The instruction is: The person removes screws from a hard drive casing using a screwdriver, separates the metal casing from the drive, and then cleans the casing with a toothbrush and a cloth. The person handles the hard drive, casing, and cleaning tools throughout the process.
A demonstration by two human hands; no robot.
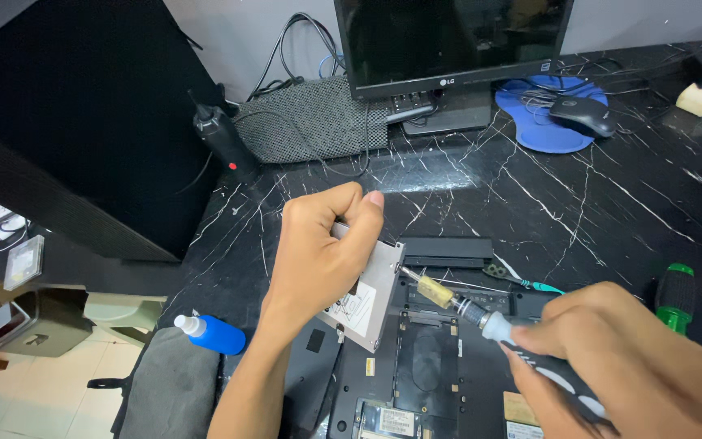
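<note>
My left hand [318,252] grips a flat silver drive [370,297] and holds it tilted above an opened black laptop [428,358] lying bottom-up. My right hand [635,358] is closed around a black-handled screwdriver [481,319]. Its thin tip touches the drive's upper right edge, close to my left thumb. Part of the drive is hidden under my left fingers.
A dark monitor [448,41] stands at the back with a mouse [582,115] on a blue pad [542,130]. A green-handled tool [676,297] lies right, a blue bottle [213,333] left. The black marble desk [546,195] ends at left; a grey mesh pad [310,122] sits behind.
</note>
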